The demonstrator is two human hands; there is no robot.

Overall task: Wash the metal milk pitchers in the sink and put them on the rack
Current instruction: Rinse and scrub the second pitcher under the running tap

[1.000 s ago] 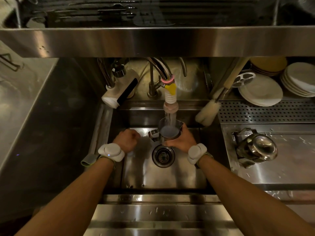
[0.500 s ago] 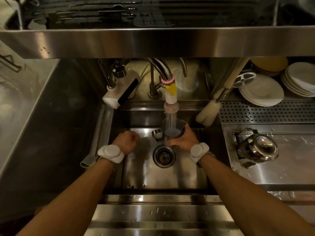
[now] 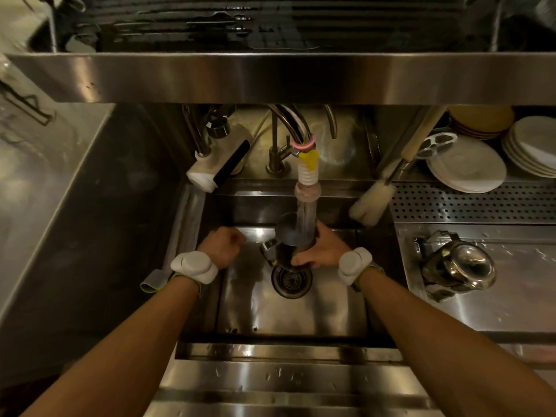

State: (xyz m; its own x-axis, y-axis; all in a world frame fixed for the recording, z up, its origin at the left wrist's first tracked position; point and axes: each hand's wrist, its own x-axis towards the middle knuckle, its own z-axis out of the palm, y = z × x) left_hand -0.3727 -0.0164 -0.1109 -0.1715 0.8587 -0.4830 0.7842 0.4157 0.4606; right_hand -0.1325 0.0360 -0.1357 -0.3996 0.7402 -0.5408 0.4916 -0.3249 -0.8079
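Right hand (image 3: 322, 251) gripping shiny steel milk pitcher (image 3: 288, 236) under running tap (image 3: 307, 176), frame centre, left hand (image 3: 222, 245) fisted, empty, beside it, near steel sink (image 3: 210, 311) left wall.

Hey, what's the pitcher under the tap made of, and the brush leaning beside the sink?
Pitcher: likely stainless steel, shiny, with bright reflections. Brush: pale fluffy head, perhaps sponge or soft bristles; light handle, wood or plastic, cannot tell.
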